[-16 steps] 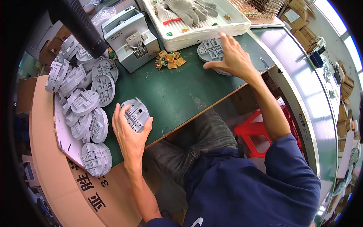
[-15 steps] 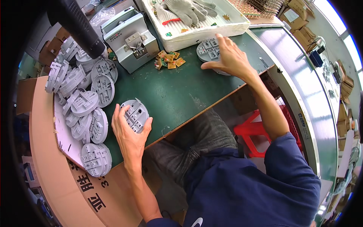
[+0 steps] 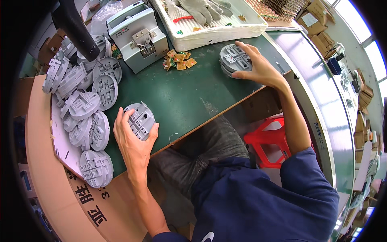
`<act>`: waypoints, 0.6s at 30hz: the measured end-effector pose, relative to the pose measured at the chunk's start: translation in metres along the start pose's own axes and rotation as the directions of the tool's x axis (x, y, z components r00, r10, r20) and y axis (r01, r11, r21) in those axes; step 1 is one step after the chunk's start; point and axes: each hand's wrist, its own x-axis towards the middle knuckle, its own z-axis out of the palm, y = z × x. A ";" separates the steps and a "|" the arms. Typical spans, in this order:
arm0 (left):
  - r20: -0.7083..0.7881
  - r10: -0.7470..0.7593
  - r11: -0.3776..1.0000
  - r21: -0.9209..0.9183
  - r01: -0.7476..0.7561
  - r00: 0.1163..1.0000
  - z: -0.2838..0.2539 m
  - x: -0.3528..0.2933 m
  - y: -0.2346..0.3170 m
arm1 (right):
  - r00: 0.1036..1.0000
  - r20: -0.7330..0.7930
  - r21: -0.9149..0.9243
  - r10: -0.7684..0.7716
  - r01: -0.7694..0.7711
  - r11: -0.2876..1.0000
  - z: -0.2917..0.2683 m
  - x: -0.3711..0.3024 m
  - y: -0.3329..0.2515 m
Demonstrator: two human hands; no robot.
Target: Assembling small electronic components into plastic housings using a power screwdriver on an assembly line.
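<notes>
A: What's nearest?

B: The bare left hand (image 3: 133,147), left of centre in the frame, its thumb and fingers spread around a round, light-grey plastic disc (image 3: 144,121) lying on the green-topped bench (image 3: 175,94). I can't tell whether it grips.

A: And the right hand (image 3: 263,67)?

B: Farther out, at the upper right. Its fingers and thumb curve around the right side of a second round grey plastic disc (image 3: 234,57); how firmly, I can't tell.

A: What's along the left of the frame?

B: A heap of slotted grey plastic discs (image 3: 84,105), overlapping, some tilted on edge.

A: And beyond?

B: Toward the top, a loose cluster of small yellow-and-green circuit boards (image 3: 180,62) just beside a boxy grey metal machine (image 3: 129,44). Past those, a shallow white foam tray (image 3: 213,36) with grey-and-white knitted gloves (image 3: 201,12) in it.
</notes>
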 end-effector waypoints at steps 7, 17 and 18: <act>-0.002 -0.003 1.000 -0.010 0.003 1.000 0.001 0.001 0.001 | 0.995 -0.052 -0.246 0.090 -0.100 0.964 0.007 -0.002 -0.031; -0.033 -0.136 0.896 -0.430 0.109 0.990 -0.013 -0.008 -0.011 | 0.930 -0.344 -0.145 0.132 -0.191 0.971 -0.039 -0.011 0.040; -0.030 -0.133 0.832 -0.546 0.095 0.991 -0.013 -0.005 -0.009 | 0.893 -0.448 -0.336 0.056 -0.226 0.915 -0.060 -0.020 0.101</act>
